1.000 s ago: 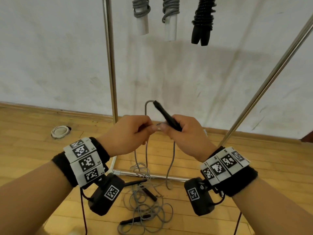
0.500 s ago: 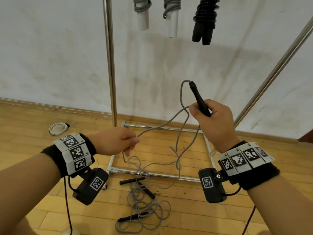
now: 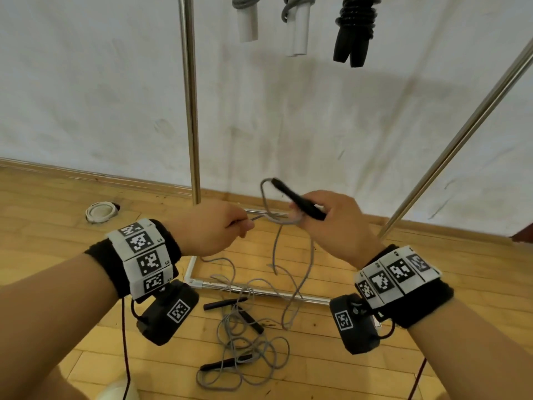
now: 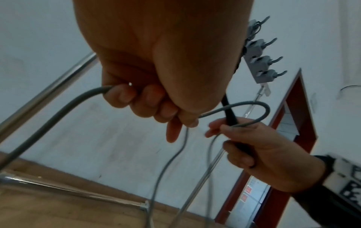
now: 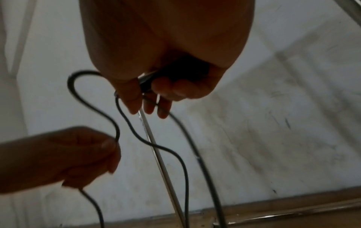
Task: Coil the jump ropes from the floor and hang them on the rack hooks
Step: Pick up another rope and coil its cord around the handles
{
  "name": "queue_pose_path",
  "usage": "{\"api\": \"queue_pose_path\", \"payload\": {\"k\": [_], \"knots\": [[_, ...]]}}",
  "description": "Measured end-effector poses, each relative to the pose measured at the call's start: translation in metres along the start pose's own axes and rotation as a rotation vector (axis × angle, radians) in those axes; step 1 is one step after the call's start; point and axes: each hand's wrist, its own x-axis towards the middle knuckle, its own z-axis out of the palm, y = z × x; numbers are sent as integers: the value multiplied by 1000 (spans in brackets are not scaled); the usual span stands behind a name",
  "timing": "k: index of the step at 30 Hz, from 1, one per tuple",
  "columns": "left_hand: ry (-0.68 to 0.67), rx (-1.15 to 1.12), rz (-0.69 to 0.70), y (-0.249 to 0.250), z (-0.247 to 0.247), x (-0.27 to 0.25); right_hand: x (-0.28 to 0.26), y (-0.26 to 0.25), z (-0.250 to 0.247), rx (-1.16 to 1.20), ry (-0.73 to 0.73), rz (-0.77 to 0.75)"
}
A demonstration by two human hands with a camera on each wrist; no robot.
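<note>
My right hand (image 3: pixel 305 216) grips the black handle (image 3: pixel 297 200) of a grey jump rope, and loops of its grey cord (image 3: pixel 266 194) hang from the fingers. Just left of it, my left hand (image 3: pixel 242 226) pinches the same cord, which trails down to a tangled pile of ropes (image 3: pixel 245 350) with black handles on the floor. The left wrist view has the left hand (image 4: pixel 175 117) closed round the cord (image 4: pixel 252 104) near the right hand (image 4: pixel 220 132). In the dark right wrist view the right hand (image 5: pixel 150 98) holds the handle (image 5: pixel 175 72).
A steel rack stands ahead, with an upright post (image 3: pixel 190 111), a slanted post (image 3: pixel 461 134) and a base bar (image 3: pixel 259 290). Three coiled ropes hang at the top, the black one (image 3: pixel 350 33) rightmost. Grey hooks (image 4: pixel 261 61) line the rack. A white ring (image 3: pixel 101 212) lies by the wall.
My right hand, raised and away half a second ago, has come down and left with the handle. The left hand rose to meet it, and the hands are close together again.
</note>
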Motion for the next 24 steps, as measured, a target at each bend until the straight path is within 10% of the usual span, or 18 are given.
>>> {"api": "queue_pose_path", "payload": {"k": [5,17,24], "knots": [[36,-37,78,18,-2,-3,-6,-9,19,64,-183,-83],[-25,-136,-20,-11,-1,-3,4,-8,-2,521,-68,-13],[-75,-150,-58,-38,-9,-5,7,11,-22,359,61,76]]}}
